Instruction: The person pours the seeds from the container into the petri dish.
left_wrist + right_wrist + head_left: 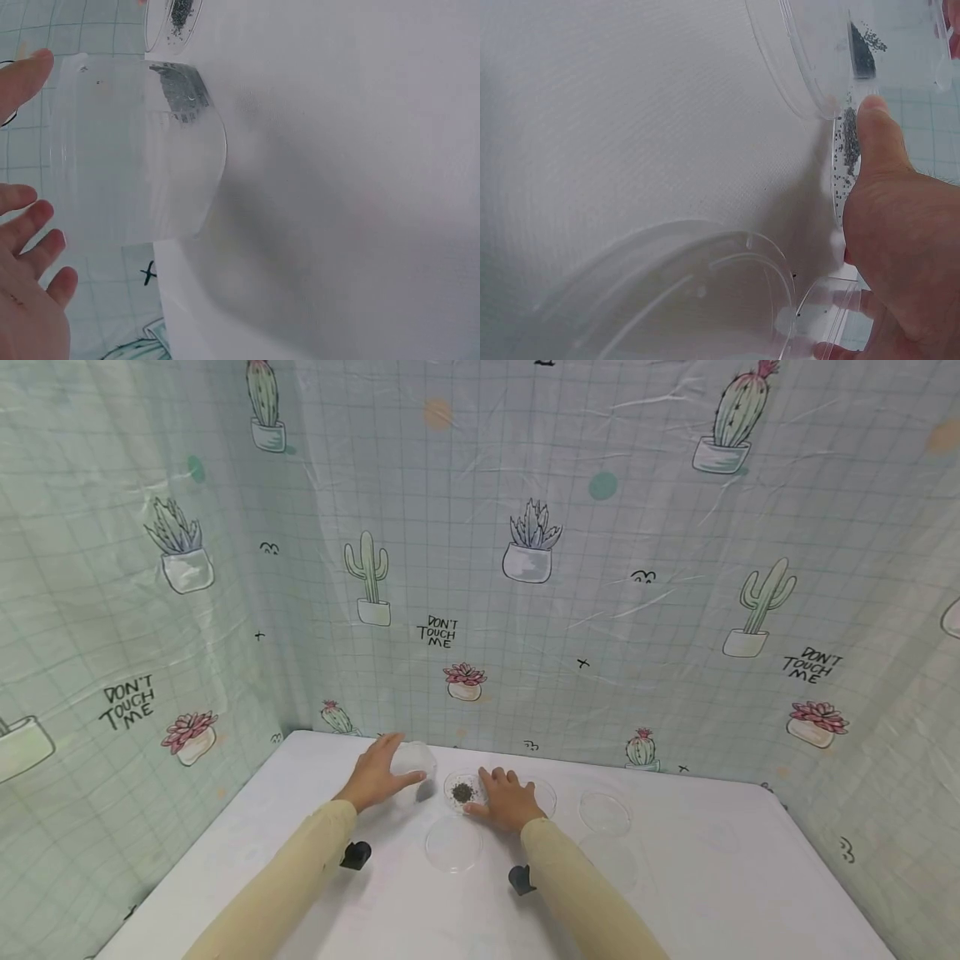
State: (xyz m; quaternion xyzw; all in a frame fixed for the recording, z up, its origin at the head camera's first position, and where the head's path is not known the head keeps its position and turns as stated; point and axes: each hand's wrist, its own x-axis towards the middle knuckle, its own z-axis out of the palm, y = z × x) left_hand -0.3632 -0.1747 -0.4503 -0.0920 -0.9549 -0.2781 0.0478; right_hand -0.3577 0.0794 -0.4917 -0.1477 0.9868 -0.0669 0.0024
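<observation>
Curving about the jar (414, 757) in the head view, the left hand (373, 777) had its fingers and thumb spread rather than clenched, a shape that seemed to suit the round wall and guard it against toppling. The right hand (512, 803) lay at the right side of the dish (452, 782), thumb at the near rim and forefinger at the far one; it appeared to pinch the dish, probably to keep so light a thing from sliding. The dish sat on the table (712, 877) just right of the jar, dark grains (462, 793) heaped in its middle, and having the two so close presumably let both be tended together. Clear discs (453, 845) lay about, one nearer the person and others to the right, all apparently within easy reach. In the left wrist view, the jar showed more grains gathered low on the side towards the dish; the fingertips stood by its rim, but whether they touched it could not be told. In the right wrist view, the thumb overlapped the edge of the dish, with the jar just beyond, while other fingers showed beside a clear disc, too hidden to tell whether they touched that as well.
</observation>
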